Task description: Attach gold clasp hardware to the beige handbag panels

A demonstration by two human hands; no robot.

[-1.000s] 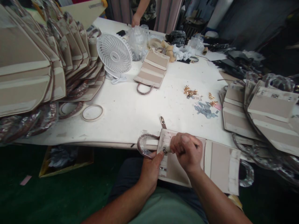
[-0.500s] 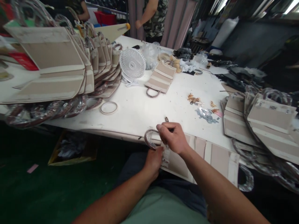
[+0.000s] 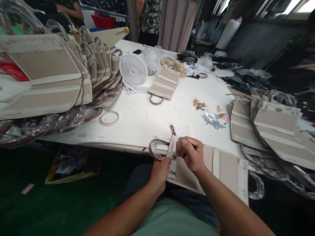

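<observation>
Bag [image 3: 230, 170] lies over counter [image 3: 140, 121] edge, long axis left-right. Left hand [image 3: 159, 175] pinches its left end; right hand [image 3: 190, 154] curled on mostly hidden dark tool [image 3: 195, 147]. Clasp [image 3: 174, 156] sits between them, by left thumb.

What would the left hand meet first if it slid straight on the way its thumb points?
Most likely the small metal fitting on the beige panel, just beyond the thumb tip of the left hand; whether they touch is unclear.
</observation>
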